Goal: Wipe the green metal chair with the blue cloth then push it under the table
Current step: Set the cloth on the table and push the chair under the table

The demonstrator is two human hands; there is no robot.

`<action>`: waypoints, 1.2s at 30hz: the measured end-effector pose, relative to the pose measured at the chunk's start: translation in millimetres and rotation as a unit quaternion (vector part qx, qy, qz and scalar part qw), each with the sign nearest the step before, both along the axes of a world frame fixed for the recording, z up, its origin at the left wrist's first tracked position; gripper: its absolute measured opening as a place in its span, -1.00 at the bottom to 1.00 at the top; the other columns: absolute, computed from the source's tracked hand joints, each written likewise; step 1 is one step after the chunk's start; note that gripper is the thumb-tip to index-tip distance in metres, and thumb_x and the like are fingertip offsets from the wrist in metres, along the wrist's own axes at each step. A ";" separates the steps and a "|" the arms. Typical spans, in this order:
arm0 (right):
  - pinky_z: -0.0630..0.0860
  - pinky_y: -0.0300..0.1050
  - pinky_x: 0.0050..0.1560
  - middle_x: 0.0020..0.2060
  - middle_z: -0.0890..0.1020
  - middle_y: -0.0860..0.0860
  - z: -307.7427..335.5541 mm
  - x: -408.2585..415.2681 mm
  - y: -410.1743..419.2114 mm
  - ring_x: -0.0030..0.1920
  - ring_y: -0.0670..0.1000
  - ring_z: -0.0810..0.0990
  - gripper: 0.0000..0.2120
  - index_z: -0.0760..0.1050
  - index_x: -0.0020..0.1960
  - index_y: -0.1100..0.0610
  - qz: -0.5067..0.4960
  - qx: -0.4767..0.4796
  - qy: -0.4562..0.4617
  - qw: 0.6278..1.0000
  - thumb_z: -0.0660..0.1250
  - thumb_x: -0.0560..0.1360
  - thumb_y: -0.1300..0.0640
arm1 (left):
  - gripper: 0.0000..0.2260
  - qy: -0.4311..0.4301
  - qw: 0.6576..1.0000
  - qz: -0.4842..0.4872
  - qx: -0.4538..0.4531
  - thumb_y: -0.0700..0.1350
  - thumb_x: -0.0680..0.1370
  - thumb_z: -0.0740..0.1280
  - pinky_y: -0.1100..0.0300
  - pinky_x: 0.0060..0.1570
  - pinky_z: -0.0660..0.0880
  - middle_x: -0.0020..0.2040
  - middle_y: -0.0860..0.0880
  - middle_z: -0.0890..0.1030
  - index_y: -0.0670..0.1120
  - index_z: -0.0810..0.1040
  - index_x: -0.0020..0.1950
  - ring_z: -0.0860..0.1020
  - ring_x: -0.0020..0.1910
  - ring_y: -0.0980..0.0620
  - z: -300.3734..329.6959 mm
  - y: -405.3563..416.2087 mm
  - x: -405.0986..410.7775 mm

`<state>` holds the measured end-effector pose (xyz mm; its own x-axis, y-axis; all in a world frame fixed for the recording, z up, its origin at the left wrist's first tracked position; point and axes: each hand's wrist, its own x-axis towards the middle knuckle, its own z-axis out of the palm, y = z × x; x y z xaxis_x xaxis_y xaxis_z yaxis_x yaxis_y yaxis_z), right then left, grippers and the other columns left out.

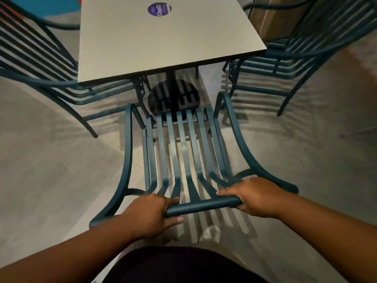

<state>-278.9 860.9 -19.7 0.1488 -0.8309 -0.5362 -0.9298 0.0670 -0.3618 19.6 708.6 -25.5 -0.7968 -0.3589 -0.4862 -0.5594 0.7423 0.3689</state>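
The green metal chair (183, 146) stands right in front of me, its slatted seat facing the square grey table (142, 48). The seat's front edge is just short of the table's near edge. My left hand (151, 213) grips the left end of the chair's top back rail. My right hand (255, 197) grips the right end of the same rail. No blue cloth is in view.
A second green chair (40, 64) sits tucked at the table's left side and a third (285, 58) at its right. The table's black round base (173, 97) stands just beyond the chair's seat. A purple sticker (159, 9) lies on the tabletop. Grey floor surrounds everything.
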 end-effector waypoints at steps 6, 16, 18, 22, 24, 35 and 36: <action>0.56 -0.05 0.07 0.17 0.63 -0.24 -6.6 -32.1 -6.1 0.09 -0.12 0.60 -0.42 0.18 0.48 -0.42 0.032 -0.006 -0.004 0.999 0.20 0.50 -0.45 | -0.24 0.000 0.997 0.079 -0.015 0.63 0.43 -0.10 0.13 -0.09 0.57 -0.04 0.17 0.67 0.26 0.48 0.39 0.60 -0.08 0.16 1.0 12.0 -17.5; 0.51 -0.10 0.10 0.20 0.65 -0.15 -1.6 -34.5 -9.1 0.15 -0.09 0.60 -0.09 0.52 0.37 -0.21 0.012 -0.019 0.016 1.000 -0.14 0.34 -0.70 | -0.07 -0.061 0.978 0.155 -0.129 0.64 0.40 -0.23 -0.29 0.50 0.09 0.08 0.05 0.70 0.11 0.58 0.35 0.61 0.18 0.02 -2.5 16.8 -18.2; 0.49 -0.13 0.10 0.23 0.64 -0.17 1.1 -38.1 -11.9 0.18 -0.10 0.59 -0.08 0.50 0.39 -0.23 0.004 -0.010 0.019 1.000 -0.14 0.33 -0.71 | -0.09 -0.053 0.976 0.163 -0.138 0.64 0.40 -0.21 -0.28 0.48 0.16 -0.02 0.03 0.69 0.10 0.62 0.28 0.62 0.08 0.00 -1.3 16.6 -21.7; 0.48 -0.17 0.03 0.24 0.63 -0.19 4.4 -50.9 -26.8 0.18 -0.13 0.57 -0.05 0.49 0.38 -0.26 0.013 -0.016 0.043 0.999 -0.20 0.29 -0.73 | -0.14 -0.031 0.972 0.182 -0.145 0.64 0.41 -0.17 -0.26 0.38 0.33 -0.30 0.04 0.56 0.07 0.67 0.05 0.61 -0.15 -0.01 0.0 8.6 -36.4; 0.52 -0.13 0.03 0.22 0.64 -0.18 3.3 -59.7 -36.6 0.16 -0.12 0.59 -0.03 0.50 0.37 -0.27 0.007 -0.029 0.055 0.998 -0.21 0.27 -0.74 | -0.16 -0.024 0.971 0.188 -0.148 0.65 0.40 -0.16 -0.24 0.32 0.40 -0.38 0.06 0.50 0.06 0.66 -0.04 0.57 -0.25 0.00 -1.4 -1.6 -45.8; 0.56 -0.11 -0.08 0.10 0.66 -0.19 -3.8 -88.0 -87.6 0.03 -0.11 0.61 -0.10 0.54 0.32 -0.27 0.009 -0.061 0.062 0.996 -0.15 0.30 -0.73 | -0.11 -0.011 0.968 0.208 -0.141 0.65 0.40 -0.18 -0.26 0.35 0.33 -0.38 0.10 0.51 0.06 0.66 0.12 0.58 -0.22 -0.03 -4.2 -50.4 -71.1; 0.56 -0.11 -0.07 0.10 0.66 -0.19 -3.6 -89.6 -91.2 0.03 -0.11 0.61 -0.10 0.54 0.32 -0.27 0.010 -0.062 0.063 0.996 -0.15 0.30 -0.72 | -0.11 -0.009 0.968 0.210 -0.138 0.65 0.39 -0.19 -0.25 0.35 0.33 -0.38 0.10 0.50 0.06 0.65 0.08 0.57 -0.24 -0.02 -3.7 -53.9 -72.9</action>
